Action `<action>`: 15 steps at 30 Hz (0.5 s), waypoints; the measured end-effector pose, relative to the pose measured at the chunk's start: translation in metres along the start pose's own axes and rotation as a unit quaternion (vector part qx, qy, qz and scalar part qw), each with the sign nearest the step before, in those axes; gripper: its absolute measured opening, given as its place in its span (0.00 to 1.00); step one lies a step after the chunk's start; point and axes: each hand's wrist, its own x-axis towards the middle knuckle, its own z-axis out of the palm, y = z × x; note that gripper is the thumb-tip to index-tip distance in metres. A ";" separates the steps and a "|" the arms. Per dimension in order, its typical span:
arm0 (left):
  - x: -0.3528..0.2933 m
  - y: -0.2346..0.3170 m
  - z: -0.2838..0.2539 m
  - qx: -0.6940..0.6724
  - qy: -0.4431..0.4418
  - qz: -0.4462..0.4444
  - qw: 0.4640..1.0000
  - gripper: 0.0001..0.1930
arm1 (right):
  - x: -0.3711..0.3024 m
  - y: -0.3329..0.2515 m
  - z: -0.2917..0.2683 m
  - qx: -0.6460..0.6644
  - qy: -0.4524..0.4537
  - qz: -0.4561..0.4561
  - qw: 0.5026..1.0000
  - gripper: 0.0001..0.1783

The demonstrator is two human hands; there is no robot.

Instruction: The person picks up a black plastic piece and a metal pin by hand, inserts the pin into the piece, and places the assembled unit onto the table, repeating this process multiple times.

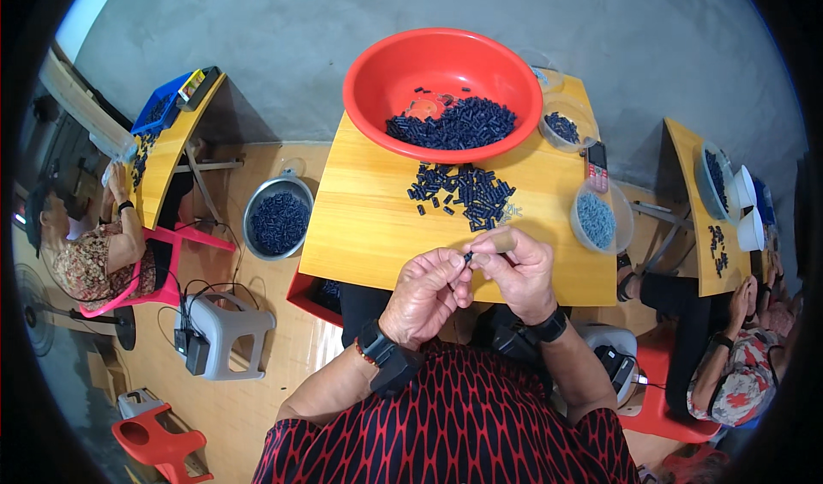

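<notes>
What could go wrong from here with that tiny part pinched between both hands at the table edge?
The small dark part sits between left hand and right hand, near the wooden table edge; a slip could drop it off the table. The loose dark pieces nearby might be swept by a forearm.

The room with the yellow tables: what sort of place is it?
Probably a small workshop for hand assembly or sorting. A red basin holds small dark parts, more lie in a pile on the yellow table, and both hands, left hand and right hand, pinch one piece. Other people sit at similar tables.
</notes>
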 end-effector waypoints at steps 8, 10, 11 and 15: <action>-0.008 -0.006 0.011 0.040 0.008 0.031 0.999 0.06 | -0.009 0.000 -0.003 0.026 -0.030 -0.043 0.998 0.06; -0.008 -0.007 0.009 0.055 0.015 0.025 0.998 0.06 | -0.010 0.004 -0.009 0.021 -0.040 -0.042 0.998 0.07; -0.007 -0.008 0.009 0.055 0.015 0.025 0.998 0.06 | -0.010 0.005 -0.010 0.015 -0.050 -0.042 0.998 0.08; -0.004 -0.009 0.006 0.066 0.037 0.029 0.997 0.05 | -0.010 -0.003 -0.008 0.030 -0.029 -0.013 0.999 0.11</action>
